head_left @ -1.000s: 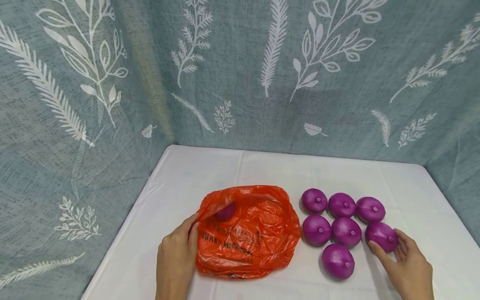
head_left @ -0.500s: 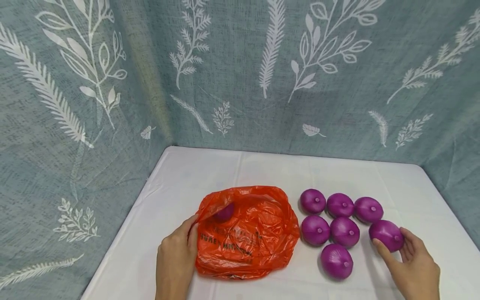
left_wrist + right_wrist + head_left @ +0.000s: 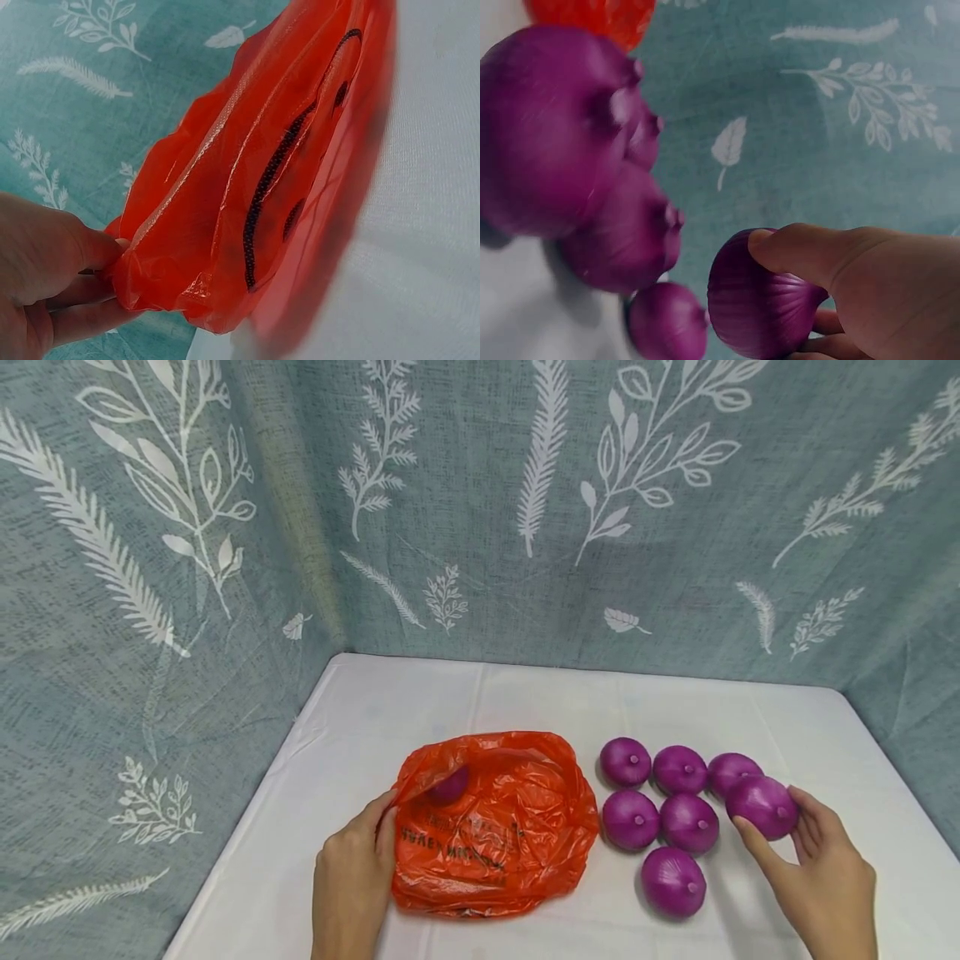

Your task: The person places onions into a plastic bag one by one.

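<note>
Onion (image 3: 763, 806) | gripped by right hand (image 3: 825, 877) | left hand (image 3: 351, 881) pinches bag (image 3: 495, 827)

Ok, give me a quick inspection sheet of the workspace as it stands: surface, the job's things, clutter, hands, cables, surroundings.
Surface: white tablecloth, creased, covering the table.
Job's things: orange plastic bag lying crumpled, one purple onion showing through its mouth; five loose onions grouped to the bag's right; one more, the held onion, off the cloth.
Clutter: nothing seen.
Hands: left hand pinches the bag's edge at the opening; right hand has its grip round the held onion, thumb and fingers curled on it.
Cables: nothing seen.
Surroundings: teal curtain with white leaf print hangs behind and at both sides of the table.
</note>
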Demonstrator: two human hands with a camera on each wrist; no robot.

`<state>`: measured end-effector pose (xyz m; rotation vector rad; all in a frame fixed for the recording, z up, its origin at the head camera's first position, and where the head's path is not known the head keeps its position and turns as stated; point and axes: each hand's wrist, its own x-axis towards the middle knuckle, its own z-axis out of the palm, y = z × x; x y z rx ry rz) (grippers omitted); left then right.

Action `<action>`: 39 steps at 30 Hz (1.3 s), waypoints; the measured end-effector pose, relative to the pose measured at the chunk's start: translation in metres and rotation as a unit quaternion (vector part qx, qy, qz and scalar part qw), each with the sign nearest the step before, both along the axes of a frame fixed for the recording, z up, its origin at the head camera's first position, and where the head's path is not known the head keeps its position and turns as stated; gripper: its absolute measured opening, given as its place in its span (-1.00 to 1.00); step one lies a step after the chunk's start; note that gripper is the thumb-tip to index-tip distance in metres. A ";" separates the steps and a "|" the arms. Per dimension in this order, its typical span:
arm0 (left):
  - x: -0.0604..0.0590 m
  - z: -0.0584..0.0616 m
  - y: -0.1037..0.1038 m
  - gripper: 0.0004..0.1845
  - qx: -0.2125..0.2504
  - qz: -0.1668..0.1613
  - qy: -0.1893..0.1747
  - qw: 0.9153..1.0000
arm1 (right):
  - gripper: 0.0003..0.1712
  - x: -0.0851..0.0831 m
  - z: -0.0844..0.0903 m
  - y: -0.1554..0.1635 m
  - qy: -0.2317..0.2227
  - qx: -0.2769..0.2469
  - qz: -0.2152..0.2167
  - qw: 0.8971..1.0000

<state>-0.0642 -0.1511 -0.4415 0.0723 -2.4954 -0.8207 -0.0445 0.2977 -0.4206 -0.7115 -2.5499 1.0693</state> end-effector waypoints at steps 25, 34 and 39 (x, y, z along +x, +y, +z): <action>-0.002 0.001 0.000 -0.70 -0.003 0.004 -0.010 1.000 | 0.04 -0.032 0.044 -0.066 0.094 0.047 0.139 0.985; -0.002 0.002 0.000 -0.70 -0.001 -0.003 0.002 1.000 | -0.03 -0.040 0.054 -0.093 0.134 0.034 0.192 0.972; -0.002 0.002 0.000 -0.70 0.000 -0.002 -0.002 1.000 | -0.04 -0.047 0.055 -0.108 0.131 0.028 0.217 0.967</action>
